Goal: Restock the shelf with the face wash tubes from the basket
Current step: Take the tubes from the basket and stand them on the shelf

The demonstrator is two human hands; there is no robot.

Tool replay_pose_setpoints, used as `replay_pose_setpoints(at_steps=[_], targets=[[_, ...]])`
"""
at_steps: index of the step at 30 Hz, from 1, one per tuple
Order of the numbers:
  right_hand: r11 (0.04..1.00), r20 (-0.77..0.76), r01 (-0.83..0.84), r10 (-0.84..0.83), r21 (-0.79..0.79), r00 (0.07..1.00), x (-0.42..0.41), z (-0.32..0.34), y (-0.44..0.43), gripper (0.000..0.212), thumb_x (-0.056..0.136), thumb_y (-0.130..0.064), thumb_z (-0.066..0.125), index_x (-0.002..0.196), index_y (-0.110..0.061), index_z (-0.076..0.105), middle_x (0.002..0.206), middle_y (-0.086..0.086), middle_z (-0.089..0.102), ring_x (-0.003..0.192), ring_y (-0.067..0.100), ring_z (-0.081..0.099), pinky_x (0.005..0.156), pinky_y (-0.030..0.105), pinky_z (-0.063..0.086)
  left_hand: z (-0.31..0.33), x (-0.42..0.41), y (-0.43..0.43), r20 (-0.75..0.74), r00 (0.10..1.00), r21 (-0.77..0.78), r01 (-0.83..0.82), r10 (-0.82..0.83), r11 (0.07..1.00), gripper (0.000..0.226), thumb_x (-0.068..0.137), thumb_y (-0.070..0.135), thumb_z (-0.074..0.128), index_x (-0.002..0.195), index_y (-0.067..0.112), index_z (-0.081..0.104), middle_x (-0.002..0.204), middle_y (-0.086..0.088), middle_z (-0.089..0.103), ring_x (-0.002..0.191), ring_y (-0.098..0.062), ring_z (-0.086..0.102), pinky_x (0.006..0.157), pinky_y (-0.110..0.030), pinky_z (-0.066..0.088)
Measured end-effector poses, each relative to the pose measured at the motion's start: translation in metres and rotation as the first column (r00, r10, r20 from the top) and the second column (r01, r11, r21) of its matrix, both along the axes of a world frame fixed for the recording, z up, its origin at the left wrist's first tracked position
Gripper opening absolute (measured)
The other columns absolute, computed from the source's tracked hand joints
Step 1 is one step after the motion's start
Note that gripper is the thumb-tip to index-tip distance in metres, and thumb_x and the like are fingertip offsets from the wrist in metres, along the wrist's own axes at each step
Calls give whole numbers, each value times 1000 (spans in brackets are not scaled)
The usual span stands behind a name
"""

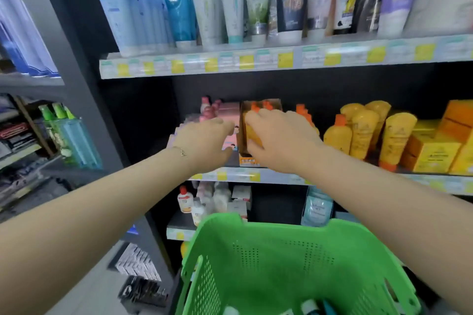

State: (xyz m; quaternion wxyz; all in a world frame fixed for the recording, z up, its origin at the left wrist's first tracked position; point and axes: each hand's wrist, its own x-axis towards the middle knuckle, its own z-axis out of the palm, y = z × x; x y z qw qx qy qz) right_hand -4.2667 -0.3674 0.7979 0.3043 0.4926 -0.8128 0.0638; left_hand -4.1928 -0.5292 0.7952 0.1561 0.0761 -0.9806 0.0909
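"Restocking yet?"

"Making room, I'd say. The right hand [279, 140] clasps an orange pack [254, 137], fingers over it and thumb under. The left hand [204, 143], just beside it, lies against the pink packs [229, 110]. Gripping or only touching, I can't tell."

"The face wash tubes [311, 307]?"

"In the green basket [281, 258], below both wrists. Next, one hand probably has to let go and reach down."

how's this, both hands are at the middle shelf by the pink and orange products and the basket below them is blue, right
The basket is green, not blue, as the head view shows. The left hand and right hand are at the middle shelf.
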Motion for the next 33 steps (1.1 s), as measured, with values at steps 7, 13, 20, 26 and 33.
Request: replay_pose_setpoints(at_steps=[7,13,20,26,33], targets=[[997,156,9,-22,79,988,22,-76,20,29,96,-37,43,118,-18,45,106,1,56,97,26,56,64,33,28,-77,11,13,56,991,99,116,-122,988,31,89,38,52,115,20,48,111,-1,56,101,-26,57,76,-37,48],[978,297,70,-126,194,946,27,-136,45,31,95,-38,44,120,-19,43,106,1,55,99,25,57,65,33,30,-144,13,38,166,964,134,189,-210,973,33,92,41,50,118,22,45,114,2,56,102,-23,58,69,-33,44],[940,415,56,-201,335,887,33,-201,80,30,94,-35,45,117,-17,46,103,1,56,94,24,58,68,31,35,-205,13,65,320,902,150,254,-290,956,34,92,37,49,122,20,46,112,1,57,101,-22,58,79,-34,45],[864,521,10,-313,504,794,33,-243,91,37,93,-37,50,123,-16,43,109,4,54,101,24,54,76,36,46,-254,5,86,505,802,168,271,-319,948,30,94,30,48,120,17,47,99,-1,57,92,-22,58,74,-34,45],[803,570,-25,-401,596,717,28,-267,90,45,94,-42,51,129,-16,43,108,3,50,92,20,47,72,33,39,-309,13,103,728,611,261,173,-311,950,40,94,38,49,129,18,49,112,-4,61,98,-25,61,73,-36,52]])
